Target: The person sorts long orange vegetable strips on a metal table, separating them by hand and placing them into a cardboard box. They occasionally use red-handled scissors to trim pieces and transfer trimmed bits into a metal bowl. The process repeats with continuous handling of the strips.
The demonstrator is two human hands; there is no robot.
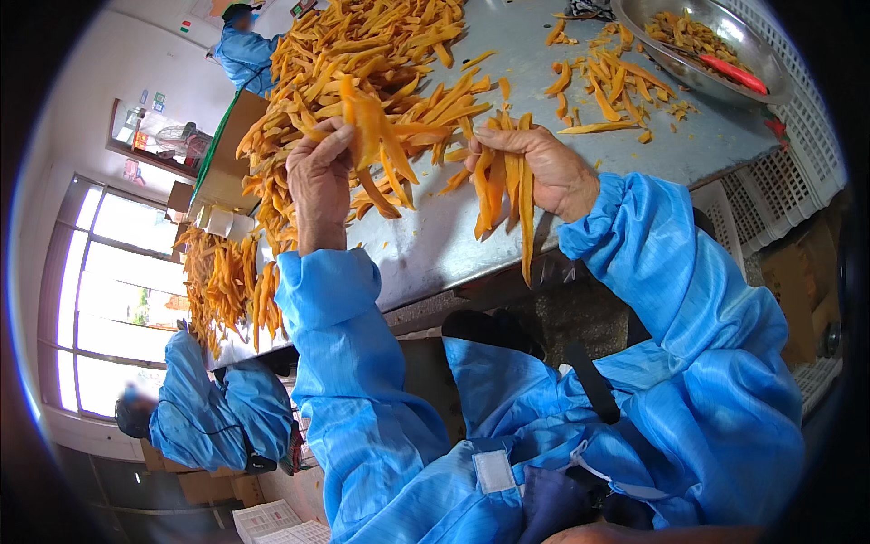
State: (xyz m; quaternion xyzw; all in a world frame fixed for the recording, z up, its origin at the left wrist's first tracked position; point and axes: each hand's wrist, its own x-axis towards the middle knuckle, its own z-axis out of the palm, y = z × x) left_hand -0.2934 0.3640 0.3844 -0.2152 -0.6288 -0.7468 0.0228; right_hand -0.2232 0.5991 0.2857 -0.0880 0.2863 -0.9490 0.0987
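My left hand (319,173) pinches a broad orange strip (363,129) that looks like dried sweet potato or dried fruit, raised in front of the pile. More strips hang close below it; whether they are in the same grip I cannot tell. From my right hand (537,160) dangles a small bunch of long strips (498,178), held between thumb and fingers, with the longest reaching past the table edge. A large heap of the same strips (367,41) covers the far left of the metal table (421,251), behind my left hand.
A smaller scatter of strips (612,81) lies at the upper right. Beside it, a steel bowl (781,81) contains small pieces and a red-handled tool (734,73). White plastic crates (768,197) stand at the right. Two people in blue, one seated (204,408) and one farther off (245,54), are at the table's left side.
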